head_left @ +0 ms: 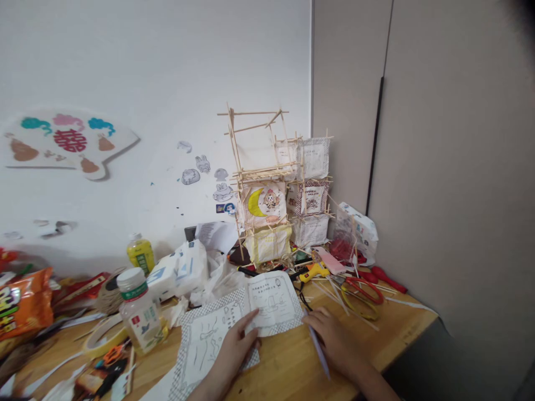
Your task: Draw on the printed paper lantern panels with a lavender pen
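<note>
To mark the bordered paper [273, 309] neatly, it helps to pin it flat to the surface [280, 376] with light, even pressure, well clear of the line being drawn, so that it cannot slide or buckle. The pen [318, 353] is best held loosely and worked in short, steady strokes, with the side of the palm propped on the wood. The second sheet [204, 340] lies under and just beside the left fingers, so the paper may sit unevenly where the two meet; smoothing that edge first should keep the marks even.

The left hand [239, 348] has its thumb and forefinger parted, their tips resting at the paper's lower left edge without gripping anything; the other fingers are partly hidden. The right hand [330, 337] is curled, its fingers pinching the pen near the paper's right border, the back end slanting toward the person. Whether the nib touches the paper I cannot tell, as the fingers cover it. The paper lies between the two sets of fingers and slightly ahead of them. A yellow glue gun [314, 271] rests beyond the right fingers.
</note>
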Demonstrator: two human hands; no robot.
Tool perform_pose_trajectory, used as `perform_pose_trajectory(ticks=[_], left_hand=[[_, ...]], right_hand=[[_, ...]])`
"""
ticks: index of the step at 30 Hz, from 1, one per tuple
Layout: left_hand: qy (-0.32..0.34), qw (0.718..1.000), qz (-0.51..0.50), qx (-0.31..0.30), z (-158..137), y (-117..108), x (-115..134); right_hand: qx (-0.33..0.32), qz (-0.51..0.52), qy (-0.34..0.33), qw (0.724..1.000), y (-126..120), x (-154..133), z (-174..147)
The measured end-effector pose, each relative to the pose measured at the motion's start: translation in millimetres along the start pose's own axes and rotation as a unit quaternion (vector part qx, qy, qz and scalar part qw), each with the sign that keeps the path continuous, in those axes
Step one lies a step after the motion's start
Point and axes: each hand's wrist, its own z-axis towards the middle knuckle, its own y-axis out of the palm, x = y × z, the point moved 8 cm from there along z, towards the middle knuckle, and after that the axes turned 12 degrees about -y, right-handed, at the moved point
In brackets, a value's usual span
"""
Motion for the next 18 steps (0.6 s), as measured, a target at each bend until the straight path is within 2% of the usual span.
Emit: perform_pose_trajectory(ticks=[3, 7, 11, 15, 18], left_hand=[[0.02, 0.998, 0.045, 0.035, 1, -6, 1], [0.096, 0.987, 0.067, 0.111, -11, -21, 17], [0.151, 0.977, 0.054, 0.137, -24, -30, 35], [0.157, 0.98, 0.022, 0.124, -32, -29, 45], [0.133, 0.989, -0.012, 0.059, -39, -9, 41]], right_hand=[[0.008, 0.008, -0.009, 1.0, -1, -1, -1], [0.022, 0.013, -0.006, 1.0, -3, 0, -3], [0.041, 0.0, -0.001, 0.999, -3, 6, -4], [0.061, -0.006, -0.015, 0.998, 1, 15, -9], [0.086, 0.011, -0.021, 0.996, 3, 26, -15]])
